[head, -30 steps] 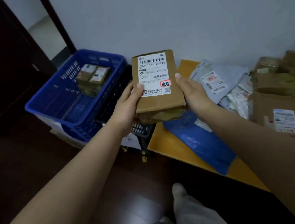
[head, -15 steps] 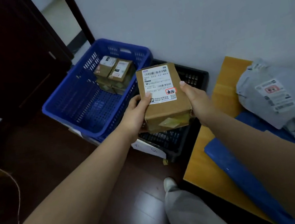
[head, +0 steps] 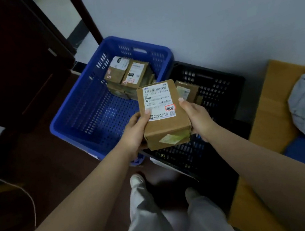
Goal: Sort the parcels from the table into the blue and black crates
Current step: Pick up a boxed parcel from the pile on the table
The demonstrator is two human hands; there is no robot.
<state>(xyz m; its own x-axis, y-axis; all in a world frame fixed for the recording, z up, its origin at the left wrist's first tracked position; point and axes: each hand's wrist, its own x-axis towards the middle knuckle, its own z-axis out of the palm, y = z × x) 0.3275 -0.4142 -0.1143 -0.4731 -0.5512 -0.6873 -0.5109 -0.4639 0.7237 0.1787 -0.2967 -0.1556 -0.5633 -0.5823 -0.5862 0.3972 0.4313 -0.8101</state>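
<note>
Overhead, box (head: pixel 164 114) between both hands.

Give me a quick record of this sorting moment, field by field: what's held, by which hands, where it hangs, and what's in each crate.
held: box, label up
left hand: grips box's left side
right hand: grips box's right side
box position: in the air over the line where the two crates meet
blue crate: several brown boxes stacked at its far end
black crate: at least one brown box
table: grey bag at its right
</note>
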